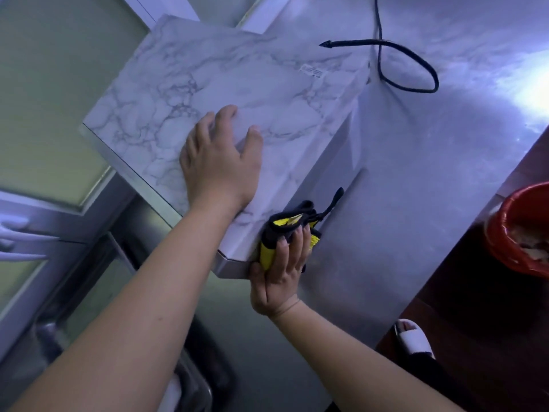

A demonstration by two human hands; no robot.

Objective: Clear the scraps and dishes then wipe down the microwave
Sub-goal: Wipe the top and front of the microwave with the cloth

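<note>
Cloth point(267, 251), yellow-and-black, looks soft under your straight right fingers point(295, 248); spread left fingers point(205, 129) steady the likely heavy marble-patterned microwave point(237, 72).

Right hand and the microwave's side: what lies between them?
A folded yellow-and-black cloth, which the right hand presses flat against the microwave side wall. The head view shows it.
</note>
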